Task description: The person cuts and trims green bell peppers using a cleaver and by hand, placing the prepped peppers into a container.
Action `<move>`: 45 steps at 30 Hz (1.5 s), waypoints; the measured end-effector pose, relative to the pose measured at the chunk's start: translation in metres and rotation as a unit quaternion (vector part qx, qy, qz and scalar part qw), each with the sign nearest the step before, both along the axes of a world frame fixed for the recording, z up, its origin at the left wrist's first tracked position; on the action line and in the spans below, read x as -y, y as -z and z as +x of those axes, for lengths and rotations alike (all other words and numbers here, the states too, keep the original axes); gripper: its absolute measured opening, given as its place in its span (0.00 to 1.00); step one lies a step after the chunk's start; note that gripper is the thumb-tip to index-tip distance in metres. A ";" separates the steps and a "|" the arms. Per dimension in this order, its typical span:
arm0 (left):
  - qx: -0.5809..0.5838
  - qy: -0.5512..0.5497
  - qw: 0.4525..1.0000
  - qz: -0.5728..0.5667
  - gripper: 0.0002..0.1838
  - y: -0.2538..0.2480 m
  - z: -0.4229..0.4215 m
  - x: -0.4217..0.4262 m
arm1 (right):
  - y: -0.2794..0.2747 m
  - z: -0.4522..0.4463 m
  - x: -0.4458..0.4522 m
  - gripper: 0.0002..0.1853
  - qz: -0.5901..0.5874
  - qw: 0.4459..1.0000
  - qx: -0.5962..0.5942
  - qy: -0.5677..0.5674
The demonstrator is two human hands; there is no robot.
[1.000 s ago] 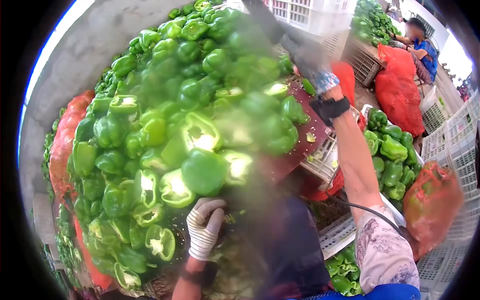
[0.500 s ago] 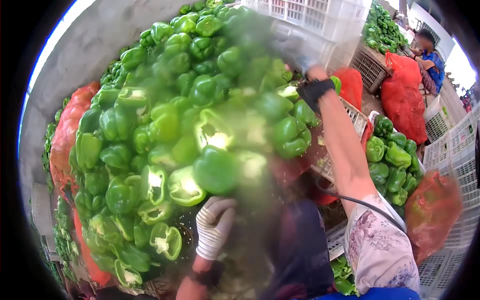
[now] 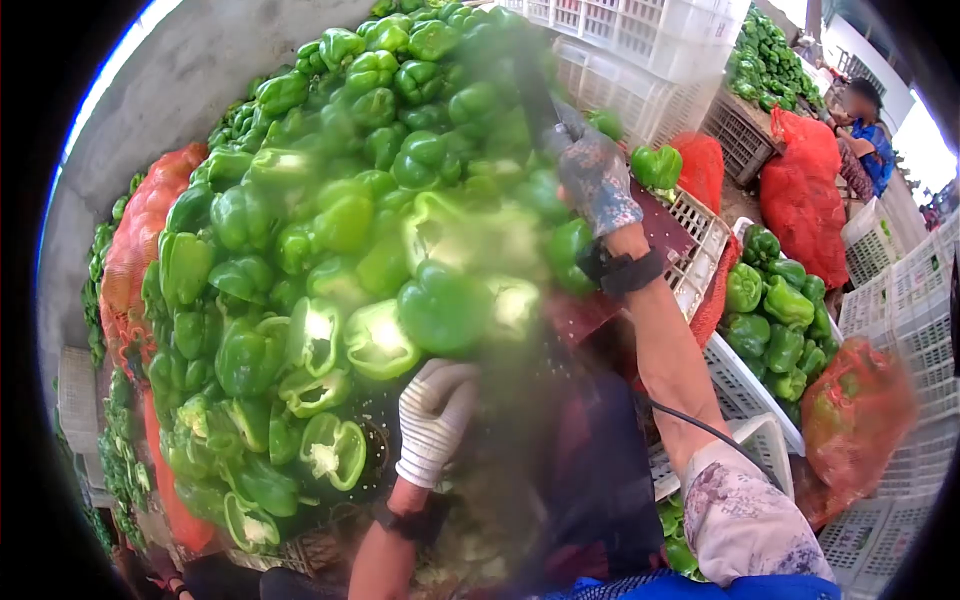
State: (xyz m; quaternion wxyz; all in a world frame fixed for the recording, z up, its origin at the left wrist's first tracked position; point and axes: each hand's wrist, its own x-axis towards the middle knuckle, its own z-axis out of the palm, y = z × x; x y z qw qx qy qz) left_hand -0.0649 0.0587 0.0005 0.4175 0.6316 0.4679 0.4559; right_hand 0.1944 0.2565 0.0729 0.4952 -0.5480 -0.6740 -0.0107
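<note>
My left hand (image 3: 437, 412), in a white striped glove, is closed with its fingers curled at the near edge of the green bell pepper heap. Just beyond its knuckles lies a whole pepper (image 3: 442, 307), with a cut pepper half (image 3: 381, 340) to the left. My right hand (image 3: 597, 180), in a patterned glove, closes around a knife whose dark blade (image 3: 534, 88) points away up the heap. A blurry smear over the middle of the view hides part of the blade. Beside that hand, a single pepper (image 3: 656, 167) rests near a crate.
White crates (image 3: 640, 40) are stacked behind the heap. At right stand a tub of peppers (image 3: 785, 315) and red mesh sacks (image 3: 803, 200). An orange net sack (image 3: 150, 235) lies along the left wall. A person in blue (image 3: 870, 145) sits far right.
My right hand has come back nearer and lower, and a pepper now shows beside it near the crate. The left hand stays curled by the heap. The view has shifted slightly.
</note>
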 end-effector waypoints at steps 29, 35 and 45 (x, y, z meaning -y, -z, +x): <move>0.038 0.021 0.999 -0.004 0.07 0.007 -0.004 0.000 | -0.007 0.001 0.033 0.25 -0.102 0.994 0.019 0.018; 0.021 0.017 1.000 -0.004 0.07 0.015 -0.006 0.000 | -0.007 -0.014 0.003 0.19 -0.056 0.996 0.045 0.048; 0.011 0.009 1.000 0.022 0.06 0.023 -0.007 -0.002 | -0.009 -0.033 -0.069 0.15 -0.241 0.818 0.523 0.009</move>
